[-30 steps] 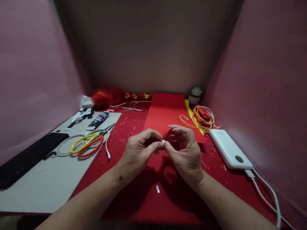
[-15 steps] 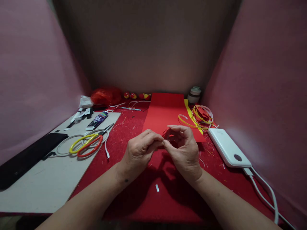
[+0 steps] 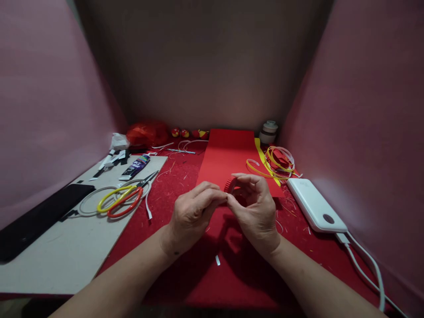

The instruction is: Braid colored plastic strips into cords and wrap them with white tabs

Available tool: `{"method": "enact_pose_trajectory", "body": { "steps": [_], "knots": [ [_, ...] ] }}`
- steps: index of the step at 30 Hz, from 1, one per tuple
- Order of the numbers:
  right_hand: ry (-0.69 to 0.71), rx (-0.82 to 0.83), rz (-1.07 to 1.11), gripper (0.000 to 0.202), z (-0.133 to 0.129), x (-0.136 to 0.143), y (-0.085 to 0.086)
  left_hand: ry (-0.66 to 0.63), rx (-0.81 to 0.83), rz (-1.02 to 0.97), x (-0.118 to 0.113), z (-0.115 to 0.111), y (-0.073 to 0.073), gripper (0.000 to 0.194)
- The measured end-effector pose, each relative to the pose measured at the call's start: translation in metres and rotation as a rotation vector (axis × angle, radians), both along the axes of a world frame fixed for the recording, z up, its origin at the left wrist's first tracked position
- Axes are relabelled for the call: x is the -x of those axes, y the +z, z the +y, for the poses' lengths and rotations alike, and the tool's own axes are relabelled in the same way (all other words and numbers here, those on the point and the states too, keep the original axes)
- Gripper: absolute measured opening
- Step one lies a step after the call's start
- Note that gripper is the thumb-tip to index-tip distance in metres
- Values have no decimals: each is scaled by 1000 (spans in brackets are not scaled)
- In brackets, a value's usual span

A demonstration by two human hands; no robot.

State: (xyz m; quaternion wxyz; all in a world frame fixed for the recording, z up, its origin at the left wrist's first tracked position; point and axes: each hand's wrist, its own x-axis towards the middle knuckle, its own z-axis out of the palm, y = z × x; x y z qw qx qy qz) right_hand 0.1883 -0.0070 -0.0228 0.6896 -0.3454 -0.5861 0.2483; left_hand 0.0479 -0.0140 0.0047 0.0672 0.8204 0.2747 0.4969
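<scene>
Head view, only cam.

L hand [image 3: 192, 212] and R hand [image 3: 255, 207] meet fingertip to fingertip above the red felt mat [image 3: 185, 274], just near-side of the red paper sheet [image 3: 228, 154].

Thing in hand: small red fringed paper piece [image 3: 229, 184], comb-like toothed edge showing at the top, between the two hands and mostly hidden by R fingers. It sits on the R side of the pinch point, tucked inside the curl of R hand. Can't tell its long axis; too little shows.

Fingers: R thumb + index together, clamped on the fringed piece; other R fingers arched over it. L thumb + index pressed together at the same spot, tips touching R tips. Whether L actually grips the piece or only a small bit beside it: can't tell, contact hidden.

Nearer hand: both at it, but the piece lies in R hand; L comes in from the left, tips pointing right.

Rel. to red paper sheet:
- left of it, on a pale board [image 3: 66, 247]: scissors [image 3: 145, 180], yellow/red/white rings [image 3: 119, 198], glue tube [image 3: 136, 166], black phone-like slab [image 3: 36, 218].
- right of it: yellow + white strip coils [image 3: 276, 162], white power bank [image 3: 316, 205] w/ cable, small jar [image 3: 268, 131] at far R corner.
- near side, under the wrists: white scrap [image 3: 217, 260] on mat.
</scene>
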Motion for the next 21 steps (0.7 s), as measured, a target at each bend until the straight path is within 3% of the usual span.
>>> {"method": "enact_pose_trajectory", "body": {
  "steps": [8,21],
  "knots": [
    [-61,-52,-82,38,0,-3,-4,13,79,-21,-1,-2,3,11],
    [-40,-93,-145,41,-1,-5,-5,8,203,9,2,0,10,6]
  ]
}}
